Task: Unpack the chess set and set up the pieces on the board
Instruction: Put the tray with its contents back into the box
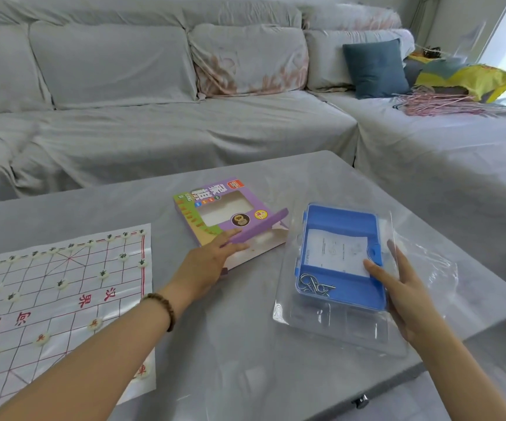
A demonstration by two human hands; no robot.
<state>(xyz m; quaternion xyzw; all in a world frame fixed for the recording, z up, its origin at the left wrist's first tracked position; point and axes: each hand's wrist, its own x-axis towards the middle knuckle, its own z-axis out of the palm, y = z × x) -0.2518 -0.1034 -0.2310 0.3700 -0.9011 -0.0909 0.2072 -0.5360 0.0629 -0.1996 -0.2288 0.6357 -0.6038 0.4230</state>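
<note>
Two hands out, both pretty flat. Left hand (212, 259) fingers straight, touching open flap of purple chess box (215, 214), mid table. Right hand (400, 287) spread wide on clear case (336, 326) holding blue tray (339, 220) and metal rings (312, 285), nothing gripped. Paper board (63, 299) near left, round pieces (94, 323) on it. Grey table (245, 360), covered sofa (154, 123) far side, blue cushion (373, 68) far right.
</note>
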